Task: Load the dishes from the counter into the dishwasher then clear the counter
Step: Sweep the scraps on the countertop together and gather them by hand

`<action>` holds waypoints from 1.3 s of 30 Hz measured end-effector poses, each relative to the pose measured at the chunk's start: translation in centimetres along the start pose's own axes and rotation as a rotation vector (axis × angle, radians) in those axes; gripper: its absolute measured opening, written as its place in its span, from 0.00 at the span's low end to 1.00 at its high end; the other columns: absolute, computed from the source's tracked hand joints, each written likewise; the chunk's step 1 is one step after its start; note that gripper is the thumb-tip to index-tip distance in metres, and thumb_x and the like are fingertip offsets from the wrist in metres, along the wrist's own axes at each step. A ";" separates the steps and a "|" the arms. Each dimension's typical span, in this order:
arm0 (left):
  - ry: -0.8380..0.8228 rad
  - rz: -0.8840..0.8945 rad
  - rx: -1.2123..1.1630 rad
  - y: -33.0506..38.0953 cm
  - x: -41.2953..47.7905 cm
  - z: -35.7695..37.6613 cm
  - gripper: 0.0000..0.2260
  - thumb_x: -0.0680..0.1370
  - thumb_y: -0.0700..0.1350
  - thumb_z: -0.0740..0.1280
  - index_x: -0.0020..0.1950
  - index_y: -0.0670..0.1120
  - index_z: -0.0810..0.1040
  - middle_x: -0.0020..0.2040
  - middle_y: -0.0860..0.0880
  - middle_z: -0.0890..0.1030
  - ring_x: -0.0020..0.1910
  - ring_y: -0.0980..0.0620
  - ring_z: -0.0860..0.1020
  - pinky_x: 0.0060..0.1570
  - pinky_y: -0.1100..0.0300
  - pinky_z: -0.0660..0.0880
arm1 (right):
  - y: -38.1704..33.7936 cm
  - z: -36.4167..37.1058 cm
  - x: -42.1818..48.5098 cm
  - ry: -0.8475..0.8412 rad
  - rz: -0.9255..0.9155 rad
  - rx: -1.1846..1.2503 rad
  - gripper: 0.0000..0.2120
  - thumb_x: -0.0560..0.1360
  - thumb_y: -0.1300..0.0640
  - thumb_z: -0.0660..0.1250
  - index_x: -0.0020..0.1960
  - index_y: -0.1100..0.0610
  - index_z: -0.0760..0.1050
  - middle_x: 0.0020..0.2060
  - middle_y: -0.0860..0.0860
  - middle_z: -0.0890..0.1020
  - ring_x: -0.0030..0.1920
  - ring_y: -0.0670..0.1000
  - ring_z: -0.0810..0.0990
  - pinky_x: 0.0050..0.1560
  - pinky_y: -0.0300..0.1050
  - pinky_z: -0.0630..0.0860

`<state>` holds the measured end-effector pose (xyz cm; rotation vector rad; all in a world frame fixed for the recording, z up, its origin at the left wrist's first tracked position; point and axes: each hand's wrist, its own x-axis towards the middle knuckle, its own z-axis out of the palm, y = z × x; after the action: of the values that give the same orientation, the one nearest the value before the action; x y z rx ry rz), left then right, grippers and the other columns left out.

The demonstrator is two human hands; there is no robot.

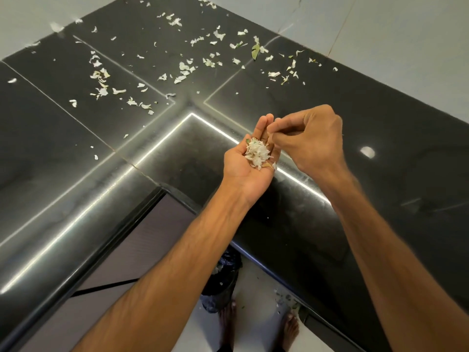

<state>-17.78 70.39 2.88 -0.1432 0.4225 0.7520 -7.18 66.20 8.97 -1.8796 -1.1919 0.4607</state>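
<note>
Clearing of the tabletop (pixel 380 148) seems the step in hand; no dishes show. The left hand (pixel 250 161), palm up and flat, carries a pile of scraps (pixel 257 152). The right hand (pixel 312 138) has its fingertips pinched over it, and I cannot tell whether it holds anything. Loose peelings (pixel 101 82) lie scattered far and left, so the next move probably calls for reaching there.

- Counter (pixel 63 153): cut off by the left and right picture edges.
- Below the counter's front edge: black-lined bin (pixel 224 278) largely hidden by the left forearm; its rim is not made out.
- Beside the bin, below the counter: bare feet (pixel 290 329), blurred, cut by the bottom edge.
- Above the counter: left hand (pixel 247 171) fingertips partly covered by the right hand (pixel 314 141); whether anything is pinched there is too small to be told.
</note>
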 end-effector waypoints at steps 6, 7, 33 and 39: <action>-0.034 0.027 -0.034 0.7 0.1 0.0 0.19 0.86 0.44 0.50 0.65 0.38 0.77 0.62 0.43 0.81 0.61 0.45 0.79 0.70 0.53 0.71 | 0.1 0.8 -0.1 0.005 -0.017 0.090 0.08 0.69 0.68 0.75 0.43 0.56 0.87 0.35 0.47 0.86 0.34 0.40 0.85 0.41 0.33 0.80; -0.031 0.024 -0.045 0.8 0.2 0.0 0.19 0.86 0.44 0.50 0.64 0.38 0.78 0.60 0.42 0.82 0.60 0.44 0.80 0.71 0.53 0.70 | 0.2 0.8 0.0 0.002 -0.006 0.102 0.09 0.70 0.67 0.74 0.44 0.55 0.87 0.36 0.46 0.86 0.36 0.40 0.85 0.43 0.36 0.82; -0.072 0.070 -0.158 2.3 2.2 0.3 0.20 0.87 0.44 0.49 0.63 0.36 0.78 0.62 0.41 0.80 0.71 0.46 0.73 0.74 0.53 0.66 | 1.2 2.2 -3.8 -0.010 0.353 0.461 0.05 0.76 0.59 0.75 0.51 0.58 0.86 0.42 0.51 0.88 0.44 0.49 0.88 0.48 0.49 0.85; -0.075 0.086 -0.141 2.4 2.2 -0.6 0.20 0.87 0.44 0.49 0.63 0.36 0.77 0.61 0.41 0.81 0.71 0.45 0.73 0.72 0.53 0.68 | 1.5 3.2 -3.5 0.047 0.187 0.181 0.04 0.72 0.54 0.79 0.45 0.54 0.87 0.37 0.45 0.87 0.38 0.42 0.86 0.43 0.44 0.85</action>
<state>-18.15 73.38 1.49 -0.2297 0.3055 0.8693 -10.15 64.34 5.45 -1.8406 -0.9159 0.6024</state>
